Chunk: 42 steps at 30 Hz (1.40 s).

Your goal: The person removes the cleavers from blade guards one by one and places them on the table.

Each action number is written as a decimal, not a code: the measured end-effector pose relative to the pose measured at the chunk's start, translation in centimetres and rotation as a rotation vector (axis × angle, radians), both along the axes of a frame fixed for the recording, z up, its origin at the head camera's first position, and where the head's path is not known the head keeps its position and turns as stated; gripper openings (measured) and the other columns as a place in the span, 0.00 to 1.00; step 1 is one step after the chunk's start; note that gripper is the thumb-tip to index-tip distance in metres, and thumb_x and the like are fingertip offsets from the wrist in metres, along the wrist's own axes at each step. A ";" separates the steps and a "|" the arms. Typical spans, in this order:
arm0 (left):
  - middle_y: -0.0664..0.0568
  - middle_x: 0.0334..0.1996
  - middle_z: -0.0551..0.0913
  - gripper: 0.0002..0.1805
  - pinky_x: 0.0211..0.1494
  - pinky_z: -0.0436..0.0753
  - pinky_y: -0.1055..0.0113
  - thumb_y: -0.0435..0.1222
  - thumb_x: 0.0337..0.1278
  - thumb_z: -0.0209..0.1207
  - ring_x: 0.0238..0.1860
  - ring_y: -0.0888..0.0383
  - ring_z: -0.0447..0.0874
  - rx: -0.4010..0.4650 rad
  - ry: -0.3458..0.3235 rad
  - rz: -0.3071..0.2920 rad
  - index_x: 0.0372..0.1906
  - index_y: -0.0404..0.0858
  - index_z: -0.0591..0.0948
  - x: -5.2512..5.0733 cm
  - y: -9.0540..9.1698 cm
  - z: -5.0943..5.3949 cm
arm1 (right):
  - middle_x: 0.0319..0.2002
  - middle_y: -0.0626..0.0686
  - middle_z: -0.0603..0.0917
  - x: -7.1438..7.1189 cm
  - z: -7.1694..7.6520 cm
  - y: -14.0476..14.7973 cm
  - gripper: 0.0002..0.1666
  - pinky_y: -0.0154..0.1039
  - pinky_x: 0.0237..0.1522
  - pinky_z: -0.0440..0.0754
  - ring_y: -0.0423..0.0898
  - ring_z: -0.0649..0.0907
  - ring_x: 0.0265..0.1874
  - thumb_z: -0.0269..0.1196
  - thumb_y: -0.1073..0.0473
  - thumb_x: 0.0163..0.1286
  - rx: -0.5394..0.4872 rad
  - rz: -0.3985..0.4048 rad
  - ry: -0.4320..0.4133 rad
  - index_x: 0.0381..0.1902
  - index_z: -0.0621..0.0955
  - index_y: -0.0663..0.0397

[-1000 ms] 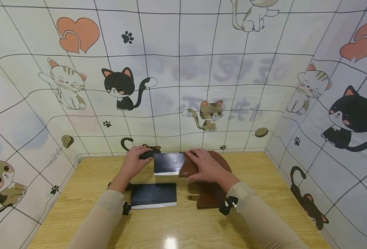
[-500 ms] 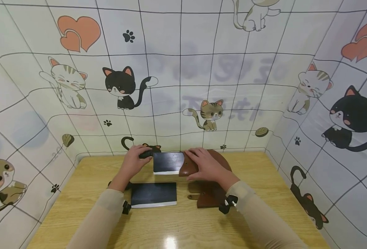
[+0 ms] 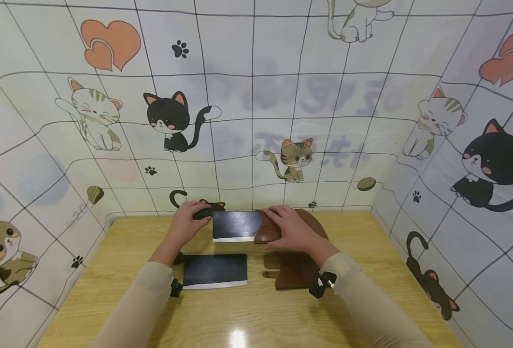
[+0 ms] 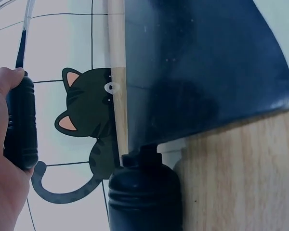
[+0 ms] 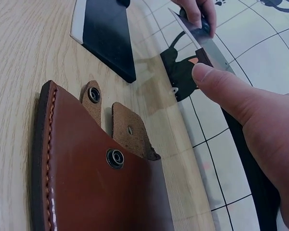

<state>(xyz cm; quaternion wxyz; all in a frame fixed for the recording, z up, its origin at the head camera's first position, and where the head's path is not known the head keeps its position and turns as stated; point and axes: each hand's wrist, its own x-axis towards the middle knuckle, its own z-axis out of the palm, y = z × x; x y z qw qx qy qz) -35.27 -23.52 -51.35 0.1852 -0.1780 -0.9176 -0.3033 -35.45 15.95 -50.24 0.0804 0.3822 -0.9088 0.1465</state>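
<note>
My left hand point(image 3: 184, 223) grips the black handle point(image 3: 202, 214) of a cleaver point(image 3: 235, 225) above the far part of the table. The far end of its dark blade is inside a brown leather sheath point(image 3: 266, 231), which my right hand point(image 3: 292, 229) holds, its thumb on the near edge. In the right wrist view this thumb point(image 5: 226, 94) presses the sheath's edge. Nearer me lies a second cleaver point(image 3: 215, 270), blade flat on the table, its handle partly behind my left wrist. A second brown sheath point(image 3: 295, 270) with a snap strap lies to its right, partly under my right forearm.
The wooden table point(image 3: 248, 314) meets a white tiled-pattern backdrop point(image 3: 230, 164) with printed cats close behind my hands. Dark camera mounts sit on both wrists. The second sheath's snap button point(image 5: 115, 158) and strap point(image 5: 91, 98) show in the right wrist view.
My right hand and the sheath have shifted slightly to the right, and a little more of the blade shows. My left hand still grips the handle, a touch further left.
</note>
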 end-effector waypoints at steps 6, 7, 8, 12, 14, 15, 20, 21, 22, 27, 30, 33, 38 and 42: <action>0.42 0.61 0.87 0.22 0.66 0.80 0.36 0.40 0.69 0.76 0.64 0.35 0.81 -0.015 -0.040 0.012 0.64 0.40 0.89 0.3 -0.1 -0.1 | 0.81 0.58 0.69 -0.1 -0.1 -0.1 0.70 0.65 0.77 0.68 0.60 0.68 0.78 0.84 0.30 0.58 0.012 -0.001 -0.008 0.88 0.65 0.52; 0.42 0.61 0.87 0.22 0.65 0.81 0.36 0.39 0.69 0.76 0.64 0.35 0.82 -0.018 -0.040 0.012 0.64 0.40 0.89 0.3 -0.1 -0.1 | 0.81 0.58 0.69 -0.1 -0.1 -0.1 0.71 0.65 0.77 0.67 0.60 0.67 0.79 0.84 0.30 0.58 0.012 -0.002 -0.012 0.88 0.65 0.52; 0.42 0.60 0.87 0.22 0.65 0.81 0.36 0.39 0.69 0.76 0.64 0.36 0.82 -0.022 -0.040 0.012 0.64 0.40 0.89 0.4 -0.1 -0.1 | 0.81 0.58 0.69 -0.2 -0.1 -0.1 0.71 0.65 0.77 0.67 0.60 0.67 0.79 0.84 0.31 0.58 0.012 -0.003 -0.015 0.88 0.65 0.52; 0.43 0.59 0.88 0.22 0.63 0.83 0.37 0.39 0.69 0.76 0.62 0.36 0.83 -0.034 -0.038 0.011 0.64 0.40 0.89 0.5 -0.1 -0.1 | 0.82 0.58 0.68 -0.3 -0.2 -0.1 0.71 0.66 0.78 0.66 0.61 0.66 0.80 0.85 0.32 0.58 0.004 -0.004 -0.033 0.89 0.64 0.52; 0.43 0.58 0.88 0.22 0.63 0.83 0.37 0.39 0.69 0.76 0.61 0.37 0.83 -0.038 -0.036 0.011 0.64 0.40 0.89 0.5 -0.1 0.0 | 0.82 0.58 0.68 -0.3 -0.2 -0.1 0.70 0.66 0.78 0.66 0.61 0.66 0.80 0.85 0.33 0.58 0.002 -0.004 -0.034 0.89 0.64 0.52; 0.43 0.58 0.88 0.22 0.63 0.83 0.37 0.39 0.69 0.76 0.61 0.37 0.83 -0.041 -0.034 0.010 0.64 0.40 0.89 0.4 -0.1 0.0 | 0.82 0.58 0.68 -0.3 -0.1 -0.1 0.70 0.66 0.78 0.66 0.61 0.66 0.80 0.85 0.33 0.58 0.002 -0.003 -0.032 0.88 0.64 0.52; 0.42 0.59 0.88 0.22 0.63 0.83 0.37 0.39 0.69 0.76 0.61 0.36 0.84 -0.057 -0.017 0.006 0.64 0.39 0.90 0.3 -0.2 0.3 | 0.81 0.57 0.68 -0.2 0.1 -0.1 0.70 0.64 0.78 0.67 0.60 0.66 0.80 0.85 0.33 0.58 0.006 -0.001 -0.026 0.89 0.64 0.51; 0.42 0.59 0.88 0.22 0.63 0.83 0.37 0.40 0.69 0.76 0.62 0.36 0.84 -0.062 -0.015 0.007 0.64 0.39 0.90 0.3 -0.2 0.3 | 0.81 0.57 0.69 -0.2 0.1 0.0 0.70 0.64 0.78 0.67 0.60 0.66 0.80 0.85 0.32 0.58 0.007 -0.001 -0.025 0.89 0.64 0.51; 0.42 0.59 0.88 0.22 0.63 0.83 0.37 0.40 0.69 0.76 0.62 0.36 0.83 -0.064 -0.016 0.010 0.64 0.39 0.90 0.3 -0.3 0.3 | 0.81 0.57 0.69 -0.2 0.1 0.0 0.70 0.64 0.78 0.67 0.60 0.66 0.80 0.85 0.32 0.58 0.010 0.000 -0.024 0.89 0.64 0.51; 0.42 0.59 0.88 0.21 0.63 0.82 0.36 0.39 0.69 0.76 0.62 0.36 0.83 -0.083 -0.019 0.025 0.64 0.39 0.90 0.3 -0.7 0.1 | 0.81 0.58 0.69 -0.3 0.3 0.2 0.69 0.64 0.78 0.67 0.61 0.68 0.79 0.84 0.33 0.59 0.033 0.007 -0.007 0.88 0.66 0.53; 0.42 0.58 0.88 0.21 0.63 0.82 0.36 0.38 0.68 0.77 0.61 0.36 0.84 -0.087 -0.014 0.022 0.63 0.38 0.90 0.3 -0.9 0.1 | 0.80 0.59 0.70 -0.2 0.3 0.3 0.68 0.65 0.78 0.68 0.61 0.68 0.78 0.85 0.34 0.59 0.044 0.012 -0.002 0.87 0.67 0.55; 0.41 0.58 0.88 0.21 0.64 0.82 0.36 0.39 0.69 0.76 0.62 0.35 0.84 -0.096 -0.009 0.012 0.63 0.37 0.90 0.3 -1.1 0.0 | 0.80 0.59 0.70 -0.2 0.3 0.4 0.68 0.66 0.77 0.68 0.62 0.68 0.78 0.85 0.35 0.59 0.046 0.016 -0.003 0.87 0.67 0.56; 0.41 0.58 0.88 0.21 0.65 0.81 0.36 0.38 0.69 0.76 0.62 0.35 0.84 -0.102 -0.005 0.008 0.63 0.37 0.89 0.3 -1.5 -0.1 | 0.80 0.60 0.70 -0.3 0.3 0.6 0.68 0.66 0.76 0.69 0.63 0.69 0.78 0.85 0.35 0.59 0.048 0.021 0.005 0.86 0.67 0.56; 0.41 0.58 0.88 0.21 0.65 0.82 0.36 0.38 0.69 0.76 0.62 0.36 0.85 -0.099 -0.011 0.018 0.63 0.37 0.90 0.3 -1.8 0.0 | 0.80 0.60 0.70 -0.5 0.3 0.9 0.69 0.67 0.76 0.68 0.62 0.69 0.78 0.85 0.34 0.58 0.043 0.012 -0.014 0.87 0.67 0.55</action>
